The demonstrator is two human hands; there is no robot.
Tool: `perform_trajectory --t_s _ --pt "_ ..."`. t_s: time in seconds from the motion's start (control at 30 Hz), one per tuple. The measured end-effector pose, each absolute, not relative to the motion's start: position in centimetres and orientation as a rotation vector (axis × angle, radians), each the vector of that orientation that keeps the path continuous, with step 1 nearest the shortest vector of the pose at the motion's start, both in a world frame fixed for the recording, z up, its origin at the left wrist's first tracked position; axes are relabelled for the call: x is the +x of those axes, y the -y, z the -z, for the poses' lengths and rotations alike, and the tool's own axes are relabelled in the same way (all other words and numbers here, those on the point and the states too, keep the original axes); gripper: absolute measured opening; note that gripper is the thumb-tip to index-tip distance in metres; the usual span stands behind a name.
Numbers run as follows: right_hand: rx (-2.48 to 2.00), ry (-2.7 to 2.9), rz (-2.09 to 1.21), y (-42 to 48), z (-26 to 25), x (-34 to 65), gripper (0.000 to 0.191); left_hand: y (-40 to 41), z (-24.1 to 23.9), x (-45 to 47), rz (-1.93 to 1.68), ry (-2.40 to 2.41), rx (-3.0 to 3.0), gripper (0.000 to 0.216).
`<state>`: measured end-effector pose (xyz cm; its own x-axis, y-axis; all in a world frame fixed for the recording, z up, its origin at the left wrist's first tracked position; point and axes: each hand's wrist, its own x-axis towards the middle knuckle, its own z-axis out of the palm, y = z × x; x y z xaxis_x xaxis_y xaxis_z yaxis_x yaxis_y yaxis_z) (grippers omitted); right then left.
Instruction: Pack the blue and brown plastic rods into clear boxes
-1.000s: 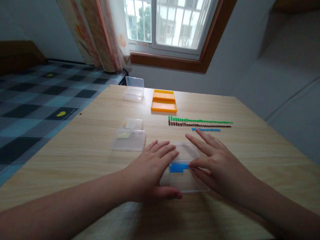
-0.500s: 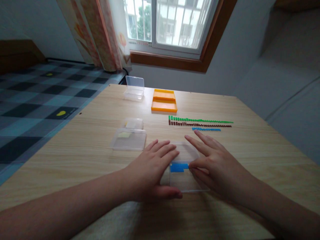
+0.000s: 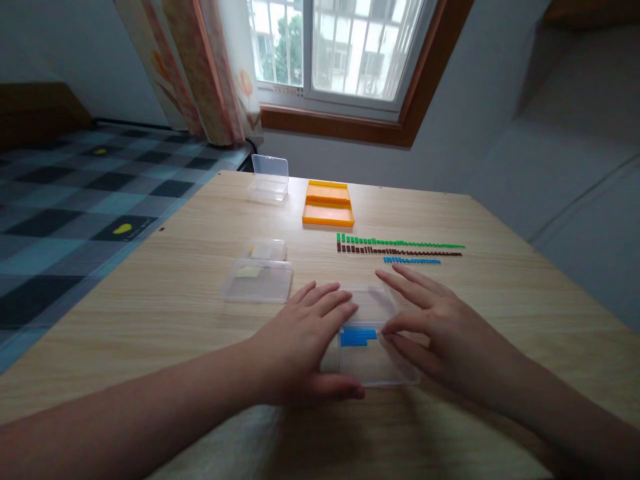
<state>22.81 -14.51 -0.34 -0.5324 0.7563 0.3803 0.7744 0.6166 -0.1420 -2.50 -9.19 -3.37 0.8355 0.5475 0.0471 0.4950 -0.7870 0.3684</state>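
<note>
My left hand (image 3: 320, 343) lies spread over the left side of an open clear plastic box (image 3: 380, 370), thumb at its near edge and fingertips by the lid. Flat blue pieces (image 3: 354, 337) sit side by side in the box's upper left part, forming a stepped block. My right hand (image 3: 430, 317) hovers at the box's right side. Its thumb and index tips come close together just right of the blue pieces, with nothing visible between them; the other fingers stretch forward. Beyond these fingertips runs a short row of small blue pieces (image 3: 413, 261) on the table.
Rows of small green pieces (image 3: 380, 241) and brown pieces (image 3: 380, 250) lie behind the blue row. An orange two-part tray (image 3: 328, 221) stands farther back. Two other open clear boxes, one near (image 3: 260, 287) and one far (image 3: 270, 190), are at left on the wooden table (image 3: 190, 267).
My right hand has drawn slightly right, away from the blue pieces, leaving a small gap. My left hand stays on the box.
</note>
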Motion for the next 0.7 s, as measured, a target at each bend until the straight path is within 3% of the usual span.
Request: perform_trajectory --t_s 0.17,0.3,0.47,0.7 --pt "-1.222 2.051 0.248 11.6 -0.5 25.7 0.012 9.2 2.9 -2.4 -0.135 -0.810 2.656 0.103" --pt "-1.328 1.960 0.351 8.1 2.0 28.1 0.017 9.2 2.9 -2.5 -0.127 -0.814 2.654 0.102" --pt "-1.468 2.045 0.206 6.2 5.1 28.1 0.023 9.1 3.2 -2.6 -0.189 -0.802 2.656 0.099" --pt "-1.542 2.130 0.125 5.9 5.9 27.0 0.026 9.1 3.0 -2.7 -0.207 -0.790 2.643 0.097"
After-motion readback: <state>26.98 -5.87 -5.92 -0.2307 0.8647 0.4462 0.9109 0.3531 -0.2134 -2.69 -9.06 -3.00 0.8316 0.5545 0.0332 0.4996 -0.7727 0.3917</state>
